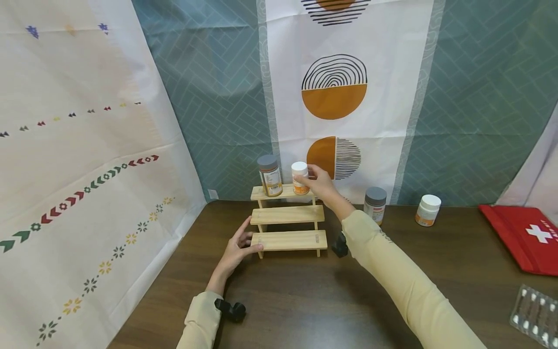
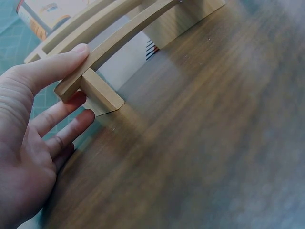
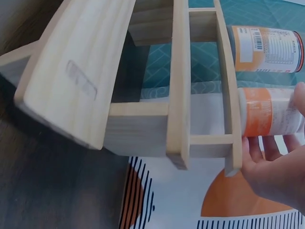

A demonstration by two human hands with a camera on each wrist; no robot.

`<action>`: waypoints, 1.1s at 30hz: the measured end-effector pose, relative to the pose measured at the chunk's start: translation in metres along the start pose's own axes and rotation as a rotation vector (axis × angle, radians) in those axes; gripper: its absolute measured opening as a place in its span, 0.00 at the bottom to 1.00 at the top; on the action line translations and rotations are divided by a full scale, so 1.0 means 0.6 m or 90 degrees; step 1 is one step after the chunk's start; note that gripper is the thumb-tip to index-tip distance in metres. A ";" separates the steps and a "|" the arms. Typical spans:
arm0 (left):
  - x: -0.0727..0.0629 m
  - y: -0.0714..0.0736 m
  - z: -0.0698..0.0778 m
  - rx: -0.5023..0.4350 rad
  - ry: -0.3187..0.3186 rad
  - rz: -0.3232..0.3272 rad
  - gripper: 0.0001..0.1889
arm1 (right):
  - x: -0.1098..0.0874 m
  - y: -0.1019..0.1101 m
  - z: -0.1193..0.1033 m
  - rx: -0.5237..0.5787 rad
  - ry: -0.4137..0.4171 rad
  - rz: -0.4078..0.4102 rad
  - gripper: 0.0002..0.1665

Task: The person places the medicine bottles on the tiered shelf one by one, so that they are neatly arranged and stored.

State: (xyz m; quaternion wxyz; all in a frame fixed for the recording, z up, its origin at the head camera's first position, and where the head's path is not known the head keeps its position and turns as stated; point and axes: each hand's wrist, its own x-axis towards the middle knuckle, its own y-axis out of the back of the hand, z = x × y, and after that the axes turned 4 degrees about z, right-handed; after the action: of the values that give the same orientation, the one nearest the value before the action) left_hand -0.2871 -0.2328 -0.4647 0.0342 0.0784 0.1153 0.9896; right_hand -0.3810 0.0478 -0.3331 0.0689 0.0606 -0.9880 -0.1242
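A small three-tier wooden shelf [image 1: 287,214] stands against the back cloth. On its top tier, my right hand [image 1: 321,183] holds a white pill bottle [image 1: 300,178] with an orange label, thumb and fingers around its side. In the right wrist view the bottle's base [image 3: 242,112] meets the top board. Left of it on the same tier stands a grey-lidded bottle [image 1: 270,175]. My left hand [image 1: 235,249] grips the left end of the lowest tier, thumb on top and fingers beneath, as the left wrist view shows at the bottom board [image 2: 114,43].
Right of the shelf stand another grey-lidded bottle [image 1: 375,205], partly behind the right arm, and a white-capped bottle [image 1: 428,210]. A red first-aid pouch [image 1: 529,237] and a blister pack [image 1: 536,312] lie at the far right of the brown table [image 1: 296,305].
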 end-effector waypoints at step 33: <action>-0.003 -0.001 0.000 -0.002 -0.006 -0.001 0.48 | -0.058 0.025 0.056 0.034 0.029 0.072 0.28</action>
State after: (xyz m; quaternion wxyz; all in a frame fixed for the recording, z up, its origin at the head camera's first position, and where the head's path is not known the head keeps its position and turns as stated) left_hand -0.2855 -0.2326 -0.4652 0.0355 0.0826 0.1138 0.9894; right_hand -0.3533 0.0748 -0.3657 0.0969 0.0094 -0.9910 -0.0919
